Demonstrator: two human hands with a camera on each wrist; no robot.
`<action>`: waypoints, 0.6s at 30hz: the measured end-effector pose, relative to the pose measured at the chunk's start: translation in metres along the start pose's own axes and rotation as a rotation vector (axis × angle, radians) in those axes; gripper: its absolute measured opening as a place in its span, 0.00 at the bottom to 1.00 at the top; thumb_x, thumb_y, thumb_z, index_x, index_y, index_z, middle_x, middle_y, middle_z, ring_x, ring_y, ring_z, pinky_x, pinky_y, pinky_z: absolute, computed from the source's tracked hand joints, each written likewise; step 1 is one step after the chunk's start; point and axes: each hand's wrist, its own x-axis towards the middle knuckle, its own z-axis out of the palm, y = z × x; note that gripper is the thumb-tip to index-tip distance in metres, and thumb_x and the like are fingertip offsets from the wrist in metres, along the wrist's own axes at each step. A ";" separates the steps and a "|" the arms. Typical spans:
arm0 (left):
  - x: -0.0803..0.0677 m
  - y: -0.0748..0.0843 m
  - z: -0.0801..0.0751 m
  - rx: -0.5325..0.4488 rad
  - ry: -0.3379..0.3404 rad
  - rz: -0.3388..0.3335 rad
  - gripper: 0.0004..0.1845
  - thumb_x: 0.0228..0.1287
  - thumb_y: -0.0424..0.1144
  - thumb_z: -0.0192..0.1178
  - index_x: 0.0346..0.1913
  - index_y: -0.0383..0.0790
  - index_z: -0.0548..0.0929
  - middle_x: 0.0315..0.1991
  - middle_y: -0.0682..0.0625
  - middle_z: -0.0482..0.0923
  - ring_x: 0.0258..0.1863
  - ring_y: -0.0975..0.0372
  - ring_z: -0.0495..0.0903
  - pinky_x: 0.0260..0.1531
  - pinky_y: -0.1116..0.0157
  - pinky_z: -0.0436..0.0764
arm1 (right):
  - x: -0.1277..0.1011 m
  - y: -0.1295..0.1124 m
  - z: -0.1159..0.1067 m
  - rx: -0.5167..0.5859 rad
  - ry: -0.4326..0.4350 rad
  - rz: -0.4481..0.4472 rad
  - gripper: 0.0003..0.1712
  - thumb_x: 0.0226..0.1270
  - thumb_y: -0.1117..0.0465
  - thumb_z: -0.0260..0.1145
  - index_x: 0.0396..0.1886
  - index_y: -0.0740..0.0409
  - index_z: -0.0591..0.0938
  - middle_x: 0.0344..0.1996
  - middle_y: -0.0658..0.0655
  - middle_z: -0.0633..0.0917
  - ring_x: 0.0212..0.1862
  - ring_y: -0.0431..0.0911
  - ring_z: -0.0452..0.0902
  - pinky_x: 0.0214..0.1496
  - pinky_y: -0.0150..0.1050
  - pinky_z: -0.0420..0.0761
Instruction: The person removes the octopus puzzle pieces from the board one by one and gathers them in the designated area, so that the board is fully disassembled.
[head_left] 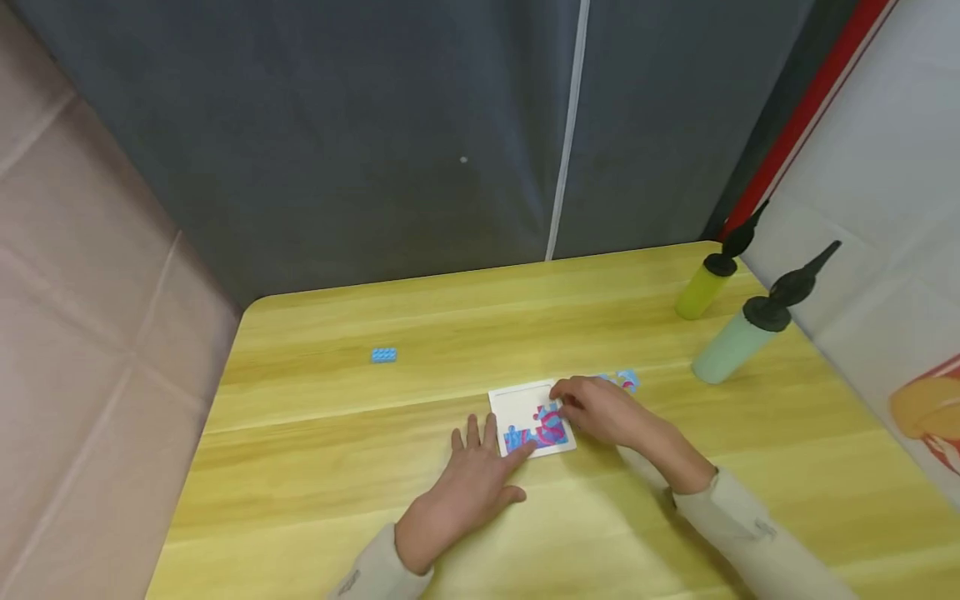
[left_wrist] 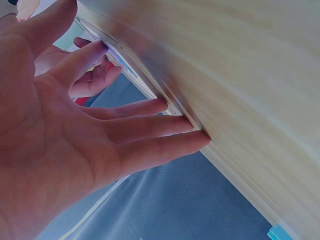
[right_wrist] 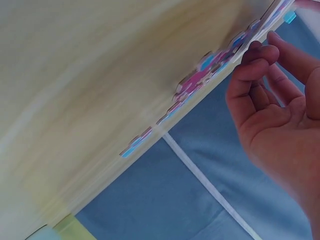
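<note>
A white square puzzle tray (head_left: 517, 405) lies on the table with blue and pink jigsaw pieces (head_left: 551, 429) fitted along its near and right sides. My left hand (head_left: 474, 483) is spread flat at the tray's near left corner. Its index finger rests over the lower pieces, while the other fingertips lie along the left edge. At the upper right edge, the fingers of my right hand (head_left: 603, 410) are curled down close to the pieces. In the right wrist view, that hand (right_wrist: 275, 100) has bent fingers at the tray's side; I cannot tell whether they pinch a piece.
Loose jigsaw pieces (head_left: 627, 380) lie just beyond my right hand. A blue toy brick (head_left: 384, 355) sits farther back on the left. Two hand pumps, one yellow-green (head_left: 701, 292) and one pale green (head_left: 735, 343), stand at the right. A dark curtain (head_left: 375, 150) hangs behind the table.
</note>
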 end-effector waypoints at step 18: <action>0.000 0.002 -0.007 0.032 -0.037 -0.018 0.36 0.69 0.62 0.62 0.78 0.67 0.66 0.77 0.25 0.59 0.75 0.28 0.60 0.67 0.35 0.71 | 0.000 -0.004 -0.001 0.044 0.028 0.001 0.04 0.71 0.67 0.66 0.42 0.58 0.84 0.29 0.48 0.81 0.29 0.40 0.71 0.33 0.33 0.74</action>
